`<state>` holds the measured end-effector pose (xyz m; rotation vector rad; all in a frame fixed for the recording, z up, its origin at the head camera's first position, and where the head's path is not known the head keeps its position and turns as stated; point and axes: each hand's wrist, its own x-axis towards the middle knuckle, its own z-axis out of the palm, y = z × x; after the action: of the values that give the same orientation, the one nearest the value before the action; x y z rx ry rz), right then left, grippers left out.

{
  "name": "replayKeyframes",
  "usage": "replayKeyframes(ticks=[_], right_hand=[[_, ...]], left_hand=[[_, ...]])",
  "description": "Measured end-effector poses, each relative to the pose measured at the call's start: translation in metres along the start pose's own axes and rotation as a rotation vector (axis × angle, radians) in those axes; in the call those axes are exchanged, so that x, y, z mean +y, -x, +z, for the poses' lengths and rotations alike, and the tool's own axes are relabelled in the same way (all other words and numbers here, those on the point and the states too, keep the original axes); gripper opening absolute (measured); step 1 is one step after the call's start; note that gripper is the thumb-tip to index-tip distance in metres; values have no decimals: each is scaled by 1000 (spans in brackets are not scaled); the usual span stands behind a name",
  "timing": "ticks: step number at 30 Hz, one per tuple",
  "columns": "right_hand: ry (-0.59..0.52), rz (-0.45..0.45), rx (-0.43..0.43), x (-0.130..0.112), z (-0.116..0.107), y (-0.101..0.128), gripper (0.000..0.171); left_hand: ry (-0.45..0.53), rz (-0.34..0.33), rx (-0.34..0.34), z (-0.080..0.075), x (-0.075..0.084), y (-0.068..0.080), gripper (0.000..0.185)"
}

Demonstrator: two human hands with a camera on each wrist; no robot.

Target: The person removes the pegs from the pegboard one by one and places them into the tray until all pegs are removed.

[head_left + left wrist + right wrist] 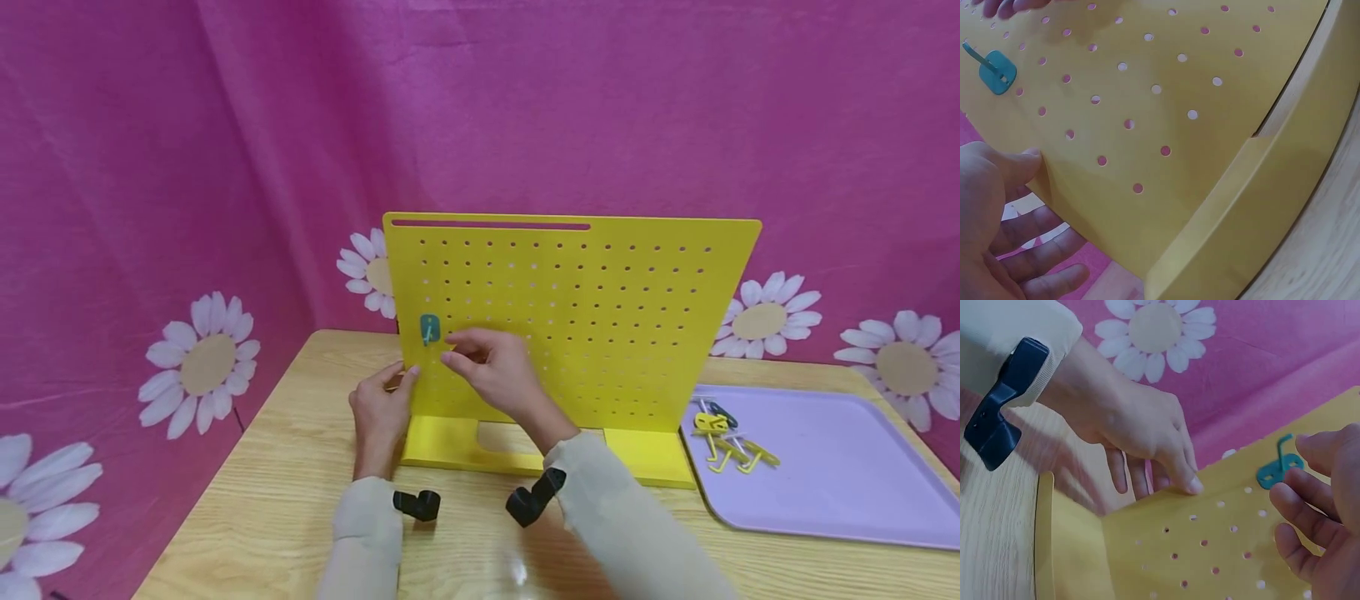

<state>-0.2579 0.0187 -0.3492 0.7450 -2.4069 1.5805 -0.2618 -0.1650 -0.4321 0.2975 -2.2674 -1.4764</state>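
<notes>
While my left hand holds the left edge of the yellow pegboard, thumb on the front and fingers behind, my right hand floats in front of the board. Its fingers are bent loosely and grip nothing. The small teal hook sits on the board near that left edge, just beside my right fingertips but not touching them. The board stands up straight on its yellow foot. To its right there is open room, then a purple tray with yellow hooks at its near left end. The wooden surface is bare in front of the board. Pink cloth with white daisies hangs all around.
</notes>
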Motion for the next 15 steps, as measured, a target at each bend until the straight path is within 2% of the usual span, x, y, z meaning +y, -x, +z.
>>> replayKeyframes(ticks=[8, 15], right_hand=[[27, 2, -25, -3, 14, -18, 21], [69, 21, -37, -7, 21, -25, 19]], left_hand=[[-7, 37, -2, -1, -1, 1, 35], [-9, 33, -1, 0, -1, 1, 37]])
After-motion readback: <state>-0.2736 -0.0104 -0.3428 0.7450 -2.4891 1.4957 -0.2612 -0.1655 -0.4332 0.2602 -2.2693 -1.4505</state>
